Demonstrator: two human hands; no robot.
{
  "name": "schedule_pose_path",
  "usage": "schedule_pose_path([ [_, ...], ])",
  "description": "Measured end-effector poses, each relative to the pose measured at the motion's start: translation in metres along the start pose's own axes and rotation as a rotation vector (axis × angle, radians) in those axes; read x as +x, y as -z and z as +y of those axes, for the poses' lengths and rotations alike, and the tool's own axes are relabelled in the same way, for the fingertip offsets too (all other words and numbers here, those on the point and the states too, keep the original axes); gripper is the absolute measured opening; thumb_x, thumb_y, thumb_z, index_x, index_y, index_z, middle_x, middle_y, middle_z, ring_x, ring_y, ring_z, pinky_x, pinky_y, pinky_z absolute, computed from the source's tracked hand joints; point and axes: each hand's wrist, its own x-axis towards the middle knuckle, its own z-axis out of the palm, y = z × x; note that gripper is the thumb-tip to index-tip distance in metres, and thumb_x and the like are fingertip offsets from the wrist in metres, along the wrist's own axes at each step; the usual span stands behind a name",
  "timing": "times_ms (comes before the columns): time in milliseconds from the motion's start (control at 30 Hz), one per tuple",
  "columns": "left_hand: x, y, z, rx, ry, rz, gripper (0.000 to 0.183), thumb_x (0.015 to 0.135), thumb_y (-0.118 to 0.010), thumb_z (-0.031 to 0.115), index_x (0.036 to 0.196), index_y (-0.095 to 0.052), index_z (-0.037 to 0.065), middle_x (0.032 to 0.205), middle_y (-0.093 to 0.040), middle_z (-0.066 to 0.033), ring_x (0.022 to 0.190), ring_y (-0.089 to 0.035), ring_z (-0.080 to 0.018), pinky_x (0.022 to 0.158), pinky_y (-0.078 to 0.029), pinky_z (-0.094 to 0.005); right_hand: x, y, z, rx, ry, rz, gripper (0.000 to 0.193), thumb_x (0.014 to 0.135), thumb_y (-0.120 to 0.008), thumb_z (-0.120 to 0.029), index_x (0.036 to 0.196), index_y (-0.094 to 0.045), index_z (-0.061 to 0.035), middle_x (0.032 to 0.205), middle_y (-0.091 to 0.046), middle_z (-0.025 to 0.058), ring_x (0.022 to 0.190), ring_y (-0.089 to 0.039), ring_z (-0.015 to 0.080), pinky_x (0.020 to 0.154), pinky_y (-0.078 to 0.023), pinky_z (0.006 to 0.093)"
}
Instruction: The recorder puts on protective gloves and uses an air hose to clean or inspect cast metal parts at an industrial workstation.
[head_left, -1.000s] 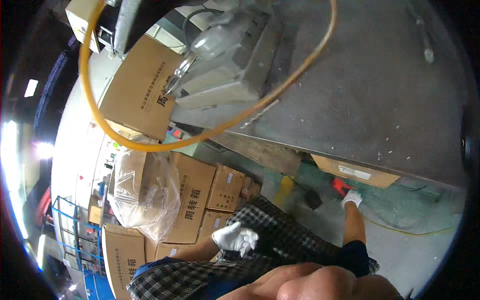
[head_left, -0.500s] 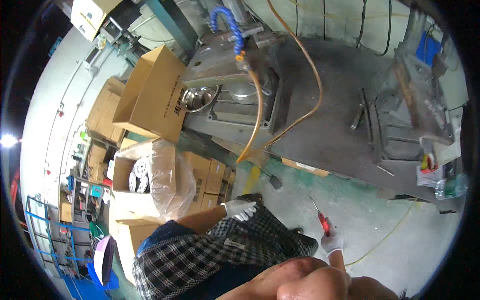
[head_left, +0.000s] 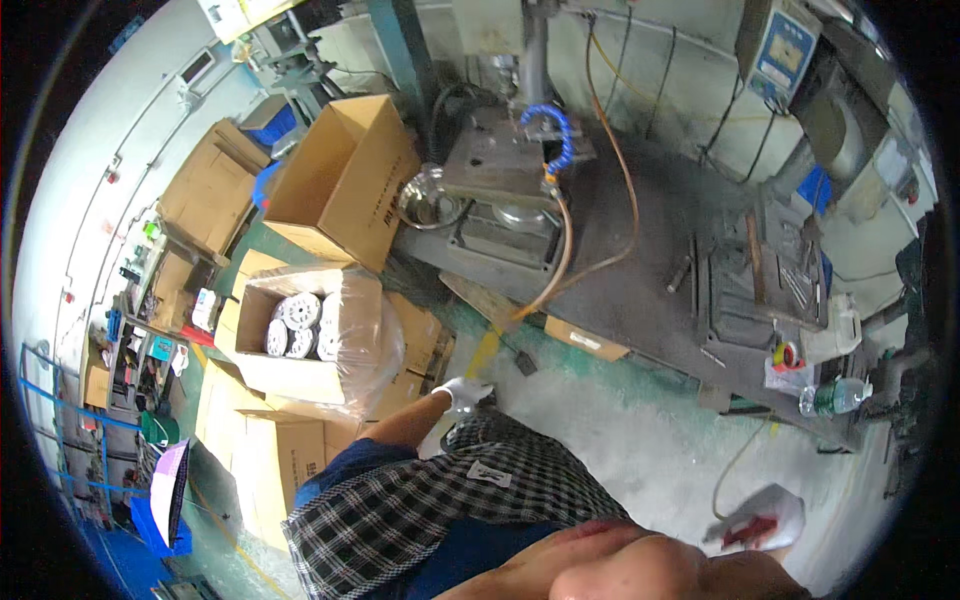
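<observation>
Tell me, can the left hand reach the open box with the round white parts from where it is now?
Probably yes: the left hand hangs beside the open box, nothing stands between them.

Open cardboard box (head_left: 345, 180) leans against the press machine (head_left: 500, 190). Plastic-lined box (head_left: 305, 335) holds round white discs (head_left: 298, 322), stacked on closed boxes. Orange hose (head_left: 612, 170) crosses the grey workbench (head_left: 650, 260). Water bottle (head_left: 832, 396) at bench edge.
</observation>
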Motion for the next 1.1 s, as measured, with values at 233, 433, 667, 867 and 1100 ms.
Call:
schedule_pose_path([
  [233,-0.005,0.031,-0.081,0.505,-0.148,-0.174,0.063,0.091,-0.062,0.032,0.147,-0.04,0.011,0.114,-0.069,-0.0137,0.098,-0.069,-0.0301,0.081,-0.055,-0.0402,0.023,-0.004,-0.074,-0.25,0.177,-0.061,0.039,0.085,-0.077,-0.017,0.121,-0.069,-0.0026,0.104,-0.072,0.0117,0.076,-0.068,0.019,0.065,-0.053,0.0312],
  [433,0.001,0.088,-0.125,0.989,-0.322,-0.172,0.089,0.085,-0.074,0.027,0.158,-0.025,0.012,0.116,-0.068,-0.0124,0.1,-0.069,-0.0288,0.078,-0.057,-0.039,0.043,-0.013,-0.105,-0.3,0.296,0.011,0.044,0.083,-0.084,-0.026,0.119,-0.072,-0.0032,0.11,-0.073,0.0168,0.083,-0.073,0.0237,0.07,-0.055,0.0324],
  [667,0.018,0.132,-0.139,1.495,-0.474,-0.335,0.068,0.091,-0.065,0.028,0.151,-0.035,0.017,0.123,-0.064,-0.0015,0.111,-0.062,-0.0234,0.085,-0.055,-0.0428,0.044,-0.008,-0.106,-0.392,0.087,-0.123,0.05,0.08,-0.087,-0.027,0.122,-0.071,-0.0041,0.115,-0.073,0.0162,0.085,-0.073,0.0273,0.077,-0.056,0.0329],
  [867,0.032,0.112,-0.131,1.281,-0.481,-0.48,0.045,0.103,-0.04,0.051,0.132,-0.055,0.021,0.13,-0.061,-0.0005,0.126,-0.054,-0.0233,0.099,-0.047,-0.0524,0.045,0.013,-0.038,-0.123,0.545,0.128,0.043,0.09,-0.078,-0.027,0.124,-0.068,-0.0024,0.113,-0.075,0.0067,0.095,-0.074,0.0223,0.081,-0.058,0.0304],
  [1100,0.007,0.054,-0.11,1.557,-0.477,-0.45,0.047,0.104,-0.043,0.037,0.15,-0.04,0.028,0.146,-0.052,-0.0056,0.135,-0.047,-0.0278,0.108,-0.04,-0.0517,0.016,0.078,0.032,-0.038,0.457,-0.233,0.04,0.093,-0.075,-0.019,0.123,-0.067,0.0057,0.112,-0.075,0.0151,0.094,-0.075,0.0227,0.082,-0.058,0.0286],
])
